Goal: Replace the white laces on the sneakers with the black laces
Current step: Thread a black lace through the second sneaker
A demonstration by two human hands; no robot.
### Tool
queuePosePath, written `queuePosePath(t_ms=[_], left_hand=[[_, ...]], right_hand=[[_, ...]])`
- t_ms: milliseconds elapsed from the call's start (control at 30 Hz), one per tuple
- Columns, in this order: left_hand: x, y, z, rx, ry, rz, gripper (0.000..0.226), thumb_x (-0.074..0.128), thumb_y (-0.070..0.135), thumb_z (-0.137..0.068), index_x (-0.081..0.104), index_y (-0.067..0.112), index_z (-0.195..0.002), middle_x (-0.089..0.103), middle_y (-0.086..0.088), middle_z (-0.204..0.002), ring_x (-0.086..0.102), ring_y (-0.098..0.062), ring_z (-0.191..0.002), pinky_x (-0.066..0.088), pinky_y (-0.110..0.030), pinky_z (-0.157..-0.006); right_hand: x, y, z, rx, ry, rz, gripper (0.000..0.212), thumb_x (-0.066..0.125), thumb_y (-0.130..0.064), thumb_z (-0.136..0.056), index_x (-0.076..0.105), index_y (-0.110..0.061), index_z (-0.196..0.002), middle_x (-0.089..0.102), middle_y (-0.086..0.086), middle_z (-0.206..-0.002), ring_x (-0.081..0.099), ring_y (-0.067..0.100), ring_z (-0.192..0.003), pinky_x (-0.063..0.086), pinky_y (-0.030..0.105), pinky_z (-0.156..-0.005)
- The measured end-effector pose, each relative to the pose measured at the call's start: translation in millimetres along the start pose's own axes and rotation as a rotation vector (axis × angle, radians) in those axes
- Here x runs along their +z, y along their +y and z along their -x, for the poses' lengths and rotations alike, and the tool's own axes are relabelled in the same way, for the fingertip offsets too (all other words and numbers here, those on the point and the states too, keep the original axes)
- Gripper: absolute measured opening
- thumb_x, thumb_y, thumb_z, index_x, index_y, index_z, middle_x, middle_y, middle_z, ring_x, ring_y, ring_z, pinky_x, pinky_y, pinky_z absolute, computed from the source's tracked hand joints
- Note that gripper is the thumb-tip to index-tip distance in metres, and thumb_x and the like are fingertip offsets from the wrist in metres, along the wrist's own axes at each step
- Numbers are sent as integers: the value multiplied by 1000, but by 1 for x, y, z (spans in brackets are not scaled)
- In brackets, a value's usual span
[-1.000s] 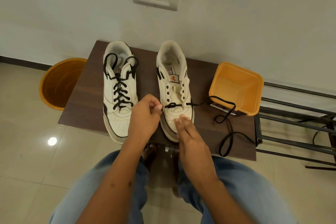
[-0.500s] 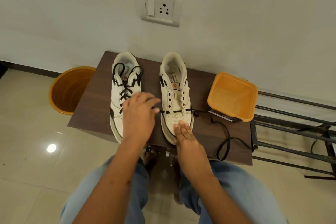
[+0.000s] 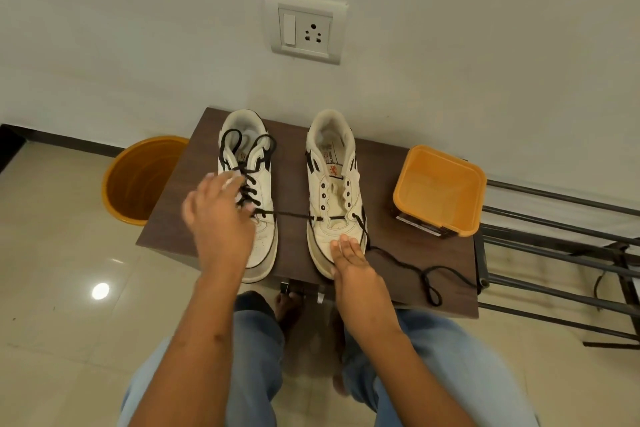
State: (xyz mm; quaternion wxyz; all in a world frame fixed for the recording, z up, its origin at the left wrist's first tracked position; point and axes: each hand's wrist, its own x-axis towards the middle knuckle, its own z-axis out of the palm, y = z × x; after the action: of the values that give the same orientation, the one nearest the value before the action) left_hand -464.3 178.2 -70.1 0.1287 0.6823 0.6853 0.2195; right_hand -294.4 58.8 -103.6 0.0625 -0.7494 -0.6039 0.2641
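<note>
On the counter (image 3: 298,163), two sneakers side by side: left sneaker (image 3: 250,198) laced black, right sneaker (image 3: 334,191) threaded at lowest eyelets. Left hand (image 3: 218,215) pulling black lace (image 3: 294,215) taut; grip blurred, cannot tell. Right hand (image 3: 349,260) flat, fingers straight, pressing toe.

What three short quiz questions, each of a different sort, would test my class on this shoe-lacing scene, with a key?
1. True or false: the left sneaker is already laced with a black lace.
2. Multiple choice: the right hand (a) pinches the lace, (b) presses flat on the toe of the right sneaker, (c) holds the orange container.
3. Fill in: the black lace passes through the right sneaker's lowest eyelets; on one side the left hand pulls it taut, on the other its slack lies on the ____.

Key: 1 true; 2 b; 3 table.
</note>
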Motion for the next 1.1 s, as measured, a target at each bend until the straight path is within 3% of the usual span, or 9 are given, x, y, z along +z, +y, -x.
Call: queuePosePath(t_ms=[67, 167, 367, 467, 600, 667, 833, 967, 1100], left_hand=[[16, 20, 8, 233, -177, 12, 37, 72, 24, -87, 66, 22, -123, 64, 4, -125, 50, -18, -126, 18, -34, -110], [39, 40, 18, 328, -310, -68, 27, 61, 43, -91, 75, 24, -105, 72, 6, -103, 59, -13, -106, 14, -27, -107], [18, 9, 5, 45, -21, 156, 11, 68, 22, -90, 78, 19, -93, 74, 2, -78, 62, -24, -90, 32, -41, -108], [0, -8, -4, -97, 117, 80, 14, 65, 22, -93, 76, 16, -98, 75, -2, -86, 63, -20, -87, 32, -44, -108], [10, 9, 6, 78, -46, -71, 28, 72, 21, -87, 72, 18, -115, 69, -8, -118, 51, -23, -127, 15, -43, -114], [17, 20, 11, 148, -114, -171, 30, 74, 29, -83, 73, 21, -113, 67, -11, -120, 43, -26, -133, 13, -45, -114], [26, 36, 24, 143, -12, -260, 24, 79, 29, -76, 77, 28, -100, 55, -7, -115, 41, -33, -105, 24, -48, -94], [39, 44, 27, 278, -253, -197, 21, 60, 32, -94, 74, 30, -108, 66, 6, -107, 48, -20, -113, 14, -35, -95], [19, 33, 17, 139, -115, -76, 19, 61, 22, -94, 76, 33, -93, 71, 8, -93, 52, -16, -107, 15, -36, -96]], right_hand=[[0, -2, 0, 6, 10, -11, 61, 37, -7, -102, 13, -21, -156, 4, -5, -163, -3, 8, -149, 24, 24, -114], [-1, -3, 0, 16, -2, -22, 60, 37, -8, -102, 13, -20, -156, 4, -3, -164, -3, 9, -149, 23, 26, -115], [1, -3, -3, 10, -31, -7, 64, 43, -11, -102, 10, -22, -156, 0, -5, -164, -5, 8, -149, 21, 25, -115], [0, -4, -2, 9, -34, 5, 64, 42, -11, -102, 9, -21, -156, 0, -5, -163, -6, 8, -149, 22, 24, -114], [0, -6, -2, 15, -33, 0, 64, 43, -12, -102, 10, -20, -156, 0, -4, -164, -5, 10, -149, 22, 24, -115], [-1, -8, -3, 21, -42, 1, 64, 43, -12, -102, 9, -19, -156, 0, -3, -164, -5, 11, -149, 20, 25, -115], [0, -9, -3, 35, -60, 0, 63, 39, -10, -102, 6, -18, -156, -3, -2, -164, -7, 12, -149, 19, 28, -117], [2, -9, -3, 39, -63, -1, 63, 38, -8, -102, 6, -18, -156, -3, 0, -164, -7, 12, -149, 20, 29, -117], [2, -10, -2, 37, -62, -8, 65, 41, -10, -102, 6, -19, -156, -3, -2, -164, -8, 11, -149, 18, 26, -117]])
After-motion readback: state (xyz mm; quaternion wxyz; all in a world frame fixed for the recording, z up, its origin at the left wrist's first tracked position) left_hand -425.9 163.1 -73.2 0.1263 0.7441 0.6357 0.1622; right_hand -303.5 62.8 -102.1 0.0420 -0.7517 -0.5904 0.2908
